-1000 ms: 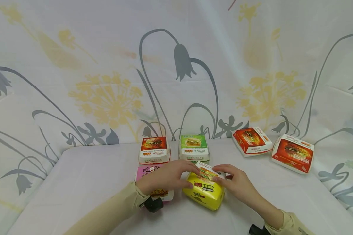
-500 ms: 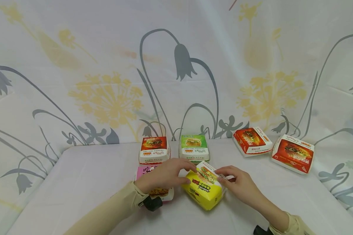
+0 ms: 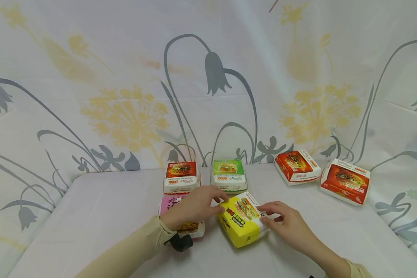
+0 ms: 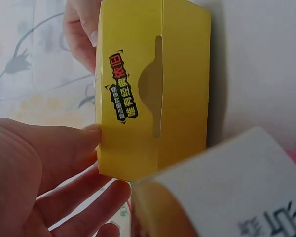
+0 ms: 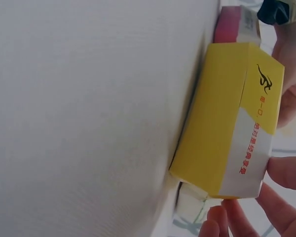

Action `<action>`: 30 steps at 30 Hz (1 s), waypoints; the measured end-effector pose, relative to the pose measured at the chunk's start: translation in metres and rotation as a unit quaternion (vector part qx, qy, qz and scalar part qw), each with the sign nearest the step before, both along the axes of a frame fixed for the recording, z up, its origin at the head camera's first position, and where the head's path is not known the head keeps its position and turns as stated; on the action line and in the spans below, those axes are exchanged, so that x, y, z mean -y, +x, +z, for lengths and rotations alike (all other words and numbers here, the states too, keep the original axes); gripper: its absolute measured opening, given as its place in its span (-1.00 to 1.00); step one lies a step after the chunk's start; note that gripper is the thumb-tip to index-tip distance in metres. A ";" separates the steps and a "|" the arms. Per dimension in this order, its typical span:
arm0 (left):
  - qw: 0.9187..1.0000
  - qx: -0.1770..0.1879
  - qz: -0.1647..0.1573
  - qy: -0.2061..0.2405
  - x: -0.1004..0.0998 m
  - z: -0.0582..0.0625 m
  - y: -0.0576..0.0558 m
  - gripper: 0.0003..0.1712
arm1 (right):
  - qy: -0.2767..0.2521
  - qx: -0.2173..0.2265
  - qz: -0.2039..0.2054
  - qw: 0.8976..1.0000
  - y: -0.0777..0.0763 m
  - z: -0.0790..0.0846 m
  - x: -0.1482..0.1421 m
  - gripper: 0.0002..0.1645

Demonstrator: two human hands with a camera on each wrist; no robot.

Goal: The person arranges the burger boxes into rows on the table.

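A yellow burger box [image 3: 242, 221] lies flat on the white table [image 3: 100, 216], turned at an angle to the table's edge. My left hand [image 3: 194, 206] holds its back-left corner, thumb on the left side and fingers on the far side. In the left wrist view the thumb [image 4: 64, 143] presses the yellow box [image 4: 153, 94] beside its slotted flap. My right hand [image 3: 285, 223] touches the box's right side with loosely bent fingertips. In the right wrist view the yellow box [image 5: 227, 118] shows its yellow and white end panel, with fingertips [image 5: 286, 173] at its far corner.
A pink box [image 3: 170, 202] lies partly under my left wrist. Behind stand a red-topped white box [image 3: 182, 177] and a green box [image 3: 228, 174]. Two red boxes [image 3: 297, 166] [image 3: 345, 186] sit at the back right. A flowered sheet [image 3: 125, 96] hangs behind the table.
The yellow box, tilted between both hands before, has turned and settled flat on the table. My right hand has slid a little to the right along its side.
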State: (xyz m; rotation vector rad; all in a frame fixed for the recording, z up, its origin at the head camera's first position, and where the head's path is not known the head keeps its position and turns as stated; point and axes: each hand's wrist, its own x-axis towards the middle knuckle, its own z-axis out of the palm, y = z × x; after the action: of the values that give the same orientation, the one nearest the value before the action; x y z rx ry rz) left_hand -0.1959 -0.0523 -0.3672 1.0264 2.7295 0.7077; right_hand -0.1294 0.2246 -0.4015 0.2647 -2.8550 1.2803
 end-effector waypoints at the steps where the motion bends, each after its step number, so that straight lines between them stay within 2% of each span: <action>1: 1.000 0.006 0.001 -0.001 -0.001 0.000 0.000 -0.69 | 0.003 0.001 -0.002 1.000 0.001 0.000 0.000 -0.68; 12: 0.999 0.040 0.005 -0.012 -0.005 0.000 0.003 -0.49 | 0.017 -0.026 -0.019 0.999 0.005 -0.002 0.004 -0.67; 16: 0.999 0.046 0.007 -0.028 -0.007 0.001 0.004 -0.44 | 0.021 -0.017 -0.025 0.999 0.005 -0.002 0.005 -0.59; 20: 0.998 0.028 -0.002 -0.049 -0.012 0.001 0.005 -0.37 | 0.019 0.000 -0.030 0.999 0.005 -0.002 0.007 -0.47; 27: 0.998 0.046 -0.018 -0.037 -0.015 -0.002 0.006 -0.07 | 0.013 -0.003 -0.027 1.000 0.006 -0.004 0.008 -0.35; 30: 0.998 0.048 -0.025 -0.035 -0.016 -0.001 0.007 -0.03 | 0.012 -0.005 -0.025 1.000 0.006 -0.003 0.008 -0.32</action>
State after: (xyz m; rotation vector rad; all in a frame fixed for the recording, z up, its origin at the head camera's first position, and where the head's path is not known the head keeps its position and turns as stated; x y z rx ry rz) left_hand -0.1894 -0.0360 -0.3686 1.0140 2.6178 0.6328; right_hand -0.1231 0.2164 -0.4048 0.1968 -2.8507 1.2327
